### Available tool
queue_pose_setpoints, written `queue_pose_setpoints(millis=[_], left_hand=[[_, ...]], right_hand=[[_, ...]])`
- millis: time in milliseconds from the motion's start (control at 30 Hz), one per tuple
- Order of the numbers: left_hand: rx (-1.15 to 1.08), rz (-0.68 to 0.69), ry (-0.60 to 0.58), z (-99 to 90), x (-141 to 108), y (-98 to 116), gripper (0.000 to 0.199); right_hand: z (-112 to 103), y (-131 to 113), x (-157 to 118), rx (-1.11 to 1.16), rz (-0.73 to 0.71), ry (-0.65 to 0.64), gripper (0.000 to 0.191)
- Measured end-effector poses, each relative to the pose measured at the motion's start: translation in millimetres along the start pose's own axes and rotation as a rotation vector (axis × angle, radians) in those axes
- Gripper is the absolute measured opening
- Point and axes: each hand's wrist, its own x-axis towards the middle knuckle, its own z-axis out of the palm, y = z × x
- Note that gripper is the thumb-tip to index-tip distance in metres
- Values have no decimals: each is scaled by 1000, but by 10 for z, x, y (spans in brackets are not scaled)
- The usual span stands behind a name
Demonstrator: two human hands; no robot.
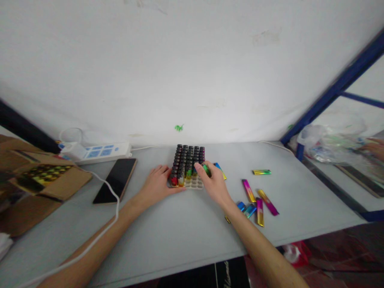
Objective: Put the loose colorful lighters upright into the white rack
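Nearer, loose metallic lighters (pixel 260 212) lay scattered on the surface (pixel 186 240). Left hand (pixel 158 182), fingers apart, braced the partly filled lighter tray (pixel 194 183). Right hand (pixel 212 176), thumb and fingers pinched together, gripped a green lighter (pixel 207 169) above its right side.

Small workshop or packing bench | long grey flat surface (pixel 168 240) | left of it, open brown cardboard box (pixel 64 180); behind, white multi-socket power strip (pixel 105 152); right, blue metal frame (pixel 333 94)
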Motion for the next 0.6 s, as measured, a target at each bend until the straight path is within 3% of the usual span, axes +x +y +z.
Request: queue_pose_setpoints(millis=[200, 300, 400, 600], left_hand=[[33, 9, -11, -15, 5, 9, 63], [32, 8, -10, -24, 12, 20, 63], [39, 8, -11, -32, 15, 40, 65], [73, -12, -28, -52, 19, 69, 66]], right_hand=[[-146, -27, 4, -47, -157, -74, 41], [-179, -57, -4, -146, -300, 5, 42], [-151, -21, -18, -195, -282, 40, 43], [-28, 184, 10, -331, -249, -129, 39]])
